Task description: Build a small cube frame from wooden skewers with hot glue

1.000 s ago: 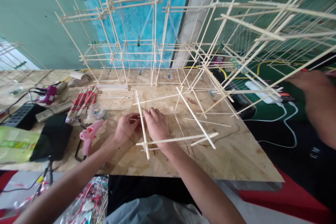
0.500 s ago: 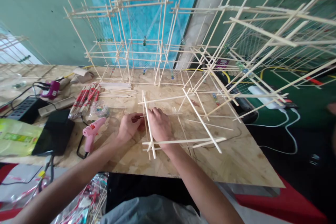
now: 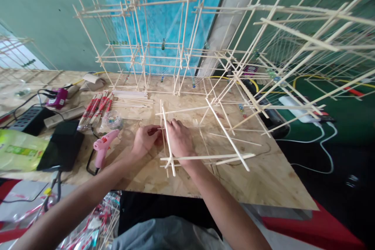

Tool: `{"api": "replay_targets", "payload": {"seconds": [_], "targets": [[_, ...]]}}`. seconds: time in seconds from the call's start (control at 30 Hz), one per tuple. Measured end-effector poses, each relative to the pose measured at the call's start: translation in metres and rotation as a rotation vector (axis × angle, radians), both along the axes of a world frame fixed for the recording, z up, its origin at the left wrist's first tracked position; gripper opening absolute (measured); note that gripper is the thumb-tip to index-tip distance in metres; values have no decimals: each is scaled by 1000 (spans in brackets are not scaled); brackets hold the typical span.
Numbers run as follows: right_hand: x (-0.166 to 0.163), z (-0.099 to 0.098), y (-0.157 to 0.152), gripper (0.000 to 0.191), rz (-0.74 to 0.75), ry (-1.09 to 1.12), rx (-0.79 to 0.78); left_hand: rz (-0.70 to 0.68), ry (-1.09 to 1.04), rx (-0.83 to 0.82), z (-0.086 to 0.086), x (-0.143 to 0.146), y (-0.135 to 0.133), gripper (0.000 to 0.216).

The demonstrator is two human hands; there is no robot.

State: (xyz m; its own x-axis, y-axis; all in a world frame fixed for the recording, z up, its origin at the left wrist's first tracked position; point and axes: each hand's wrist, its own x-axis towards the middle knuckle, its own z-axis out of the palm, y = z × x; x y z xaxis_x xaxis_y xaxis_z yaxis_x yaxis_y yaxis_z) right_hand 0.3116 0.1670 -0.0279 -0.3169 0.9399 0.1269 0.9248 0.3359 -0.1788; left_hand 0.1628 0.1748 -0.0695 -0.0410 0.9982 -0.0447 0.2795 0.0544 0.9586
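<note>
A small open frame of pale wooden sticks point(image 3: 218, 157) stands on the board in front of me. My left hand point(image 3: 145, 140) is at its left side, thumb and forefinger pinched at a thin wooden stick point(image 3: 164, 146) low in the frame. My right hand point(image 3: 181, 140) reaches inside the frame, behind its near left slanting bar. Its fingers are curled downward close to the left fingertips; what they grip is hidden. A pink glue gun point(image 3: 102, 148) lies left of my left hand, on the board.
Tall stick structures point(image 3: 181, 54) with threads and marbles rise behind and right. Loose sticks point(image 3: 131, 102), red-wrapped stick packs point(image 3: 95, 107), a tape roll point(image 3: 111, 120), a black box point(image 3: 61, 146) and a power strip point(image 3: 29, 119) occupy the left. The wooden board's point(image 3: 281, 187) near edge runs before me.
Both hands keep nearly the same place at the frame's left side, fingers still close together. The whole view has shifted very slightly.
</note>
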Motion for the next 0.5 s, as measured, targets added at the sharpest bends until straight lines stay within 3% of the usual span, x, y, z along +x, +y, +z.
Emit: {"api": "replay_targets", "payload": {"seconds": [0.5], "targets": [[3,-8,2,29,2,-4,43,-22,-81,-57,2,-1,4,19]]}}
